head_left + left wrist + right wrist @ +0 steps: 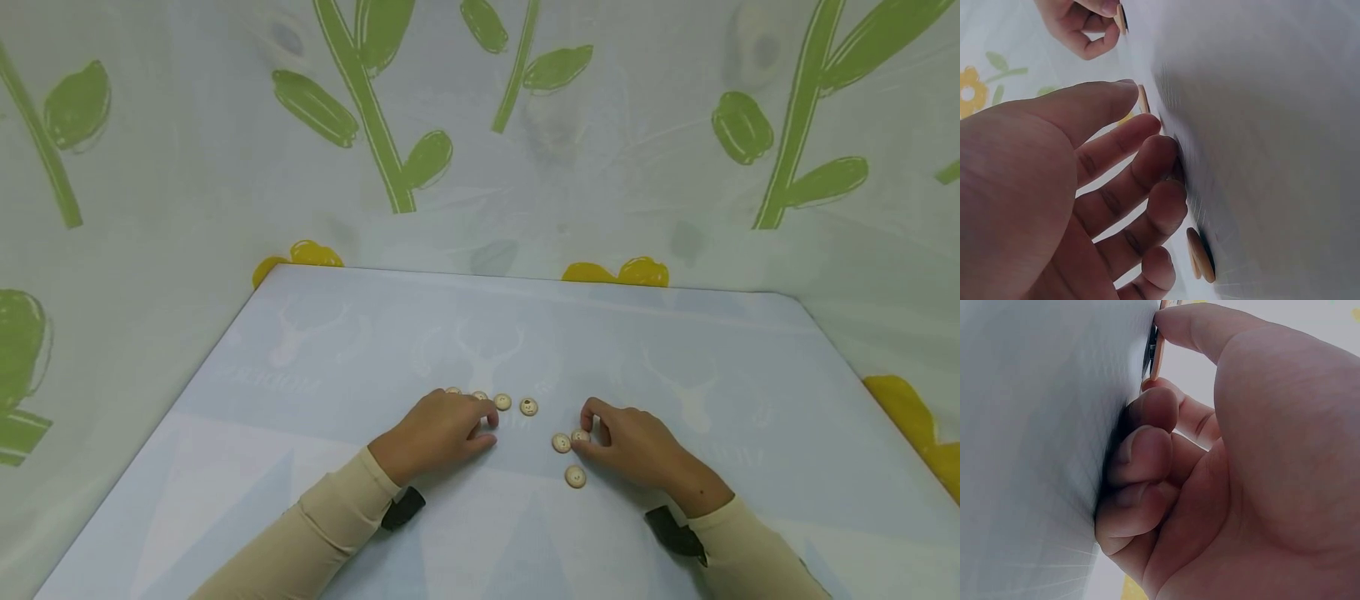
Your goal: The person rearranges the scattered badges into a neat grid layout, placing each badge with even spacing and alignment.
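Note:
A pale wooden button (580, 436) sits between the thumb and index finger of my right hand (628, 442), which pinches it by its edges at the tabletop. In the right wrist view this button (1157, 356) stands edge-on between thumb and fingertip, the other fingers curled against the table. Two more buttons lie close by, one (561, 442) just left of it and one (575, 477) nearer me. My left hand (438, 429) rests with loosely bent fingers beside a row of buttons (528, 407), partly covering those at the left end. Nothing shows between its thumb and fingers.
The white table (300, 350) has a faint printed pattern of deer heads and pale blue triangles. Behind and beside it hangs a light cloth (630, 167) with green stems, leaves and yellow flowers. Dark straps (675, 532) sit at both wrists.

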The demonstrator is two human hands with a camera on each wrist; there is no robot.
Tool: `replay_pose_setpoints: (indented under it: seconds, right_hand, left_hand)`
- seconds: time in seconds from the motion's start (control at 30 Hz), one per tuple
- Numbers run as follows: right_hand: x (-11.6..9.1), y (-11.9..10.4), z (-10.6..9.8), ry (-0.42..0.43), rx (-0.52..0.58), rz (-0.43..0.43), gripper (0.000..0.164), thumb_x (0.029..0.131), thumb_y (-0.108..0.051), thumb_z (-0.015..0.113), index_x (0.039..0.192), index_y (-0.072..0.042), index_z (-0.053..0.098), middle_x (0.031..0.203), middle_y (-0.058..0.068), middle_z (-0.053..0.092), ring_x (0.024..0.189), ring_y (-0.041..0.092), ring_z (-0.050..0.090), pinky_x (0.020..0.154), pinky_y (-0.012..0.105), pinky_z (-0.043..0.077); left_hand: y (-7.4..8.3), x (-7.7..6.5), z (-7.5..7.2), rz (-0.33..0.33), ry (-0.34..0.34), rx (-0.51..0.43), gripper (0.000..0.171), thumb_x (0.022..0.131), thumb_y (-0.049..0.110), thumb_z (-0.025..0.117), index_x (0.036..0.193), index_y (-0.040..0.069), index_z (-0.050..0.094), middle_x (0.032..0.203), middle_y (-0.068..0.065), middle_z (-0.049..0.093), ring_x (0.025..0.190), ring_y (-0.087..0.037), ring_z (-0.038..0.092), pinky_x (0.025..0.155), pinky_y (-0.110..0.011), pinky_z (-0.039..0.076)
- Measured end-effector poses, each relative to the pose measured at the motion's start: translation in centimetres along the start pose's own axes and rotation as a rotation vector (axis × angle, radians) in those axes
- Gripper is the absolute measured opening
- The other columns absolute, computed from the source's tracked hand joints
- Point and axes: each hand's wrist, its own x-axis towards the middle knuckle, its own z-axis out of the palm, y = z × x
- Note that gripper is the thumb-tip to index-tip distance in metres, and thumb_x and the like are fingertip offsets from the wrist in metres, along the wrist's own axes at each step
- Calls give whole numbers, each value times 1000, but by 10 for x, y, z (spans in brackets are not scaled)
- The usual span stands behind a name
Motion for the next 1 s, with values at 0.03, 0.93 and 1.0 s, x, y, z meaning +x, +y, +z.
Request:
replay_pose_setpoints:
  seconds: [0.03,0.93,1.0]
  right_hand:
    - [0,0,0,-1,-1,-1,22,89,-38,72,92,-23,56,59,-8,43,51,6,37,50,23,28]
    - [1,-1,0,-2,5,20,23,89,-39,72,93,-23,57,61,-7,45,53,9,40,51,25,30]
    - [2,-1,0,-8,5,25,23,90,-39,72,93,-23,56,61,-7,45,53,9,40,51,25,30]
  left_hand:
    - [0,0,0,0,1,0,16,90,30,75,100,18,71,60,15,46,63,-4,45,74,-33,51]
    - [1,-1,0,-37,-21,-26,17,90,29,74,102,18,70,62,12,51,62,-7,44,74,-33,49]
    - [0,-1,1,-43,-25,-17,17,90,29,75,102,19,70,64,11,53,62,-7,44,72,-32,49]
